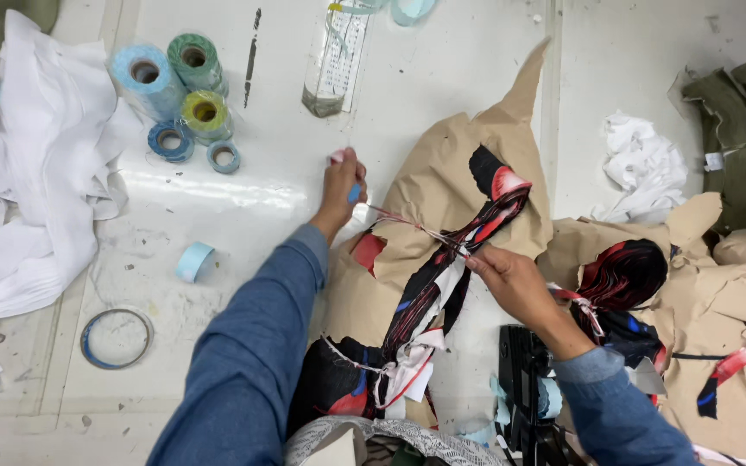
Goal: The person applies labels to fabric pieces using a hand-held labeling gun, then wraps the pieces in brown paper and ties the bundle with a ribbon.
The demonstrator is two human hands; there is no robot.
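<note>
Soft, light printed fabric strips (442,276) on brown paper (442,185) lie mid-surface; our right hand (515,285) pinches their tie string (416,226), our left hand (341,185) pulls its end, fingers closed.

tape rolls (185,86): blue, green, yellow | paper (442,181): tan | fabric bundle (442,267): black-red-white print | sleeves (243,362): denim blue

Left hand (341,185)'s small blue object (354,192), unidentifiable.

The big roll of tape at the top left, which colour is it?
Light blue roll, seen best in the head view.
</note>
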